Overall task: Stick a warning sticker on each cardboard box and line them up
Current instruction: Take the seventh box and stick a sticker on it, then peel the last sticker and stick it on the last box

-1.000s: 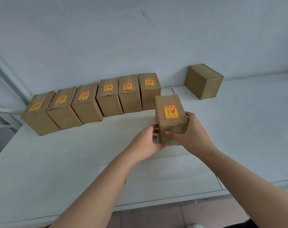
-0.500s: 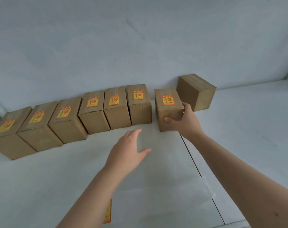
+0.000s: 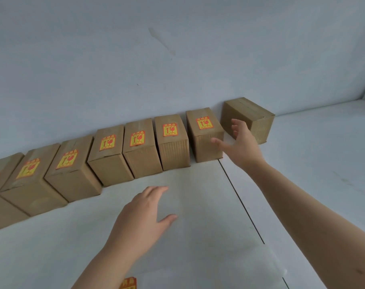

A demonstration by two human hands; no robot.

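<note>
Stickered row [image 3: 171, 142] is aligned left of the unstickered box [image 3: 254, 119]; right hand [image 3: 243, 144] is held before it, fingers [image 3: 239, 127] spread, presumably for pickup; left hand [image 3: 142, 217] likewise open

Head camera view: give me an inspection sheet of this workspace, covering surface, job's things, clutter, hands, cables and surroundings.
Surface: white table, with a seam running front to back.
Job's things: seven stickered boxes in a row along the wall, the leftmost cut off by the frame; one plain box at the right end, turned askew, no sticker showing; sticker sheet at the bottom edge of the frame.
Clutter: a thin pale sheet lying flat near the front.
Hands: left hand open over the table; right hand open, fingers spread, in front of the plain box, contact unclear.
Cables: nothing seen.
Surroundings: plain pale wall.
</note>
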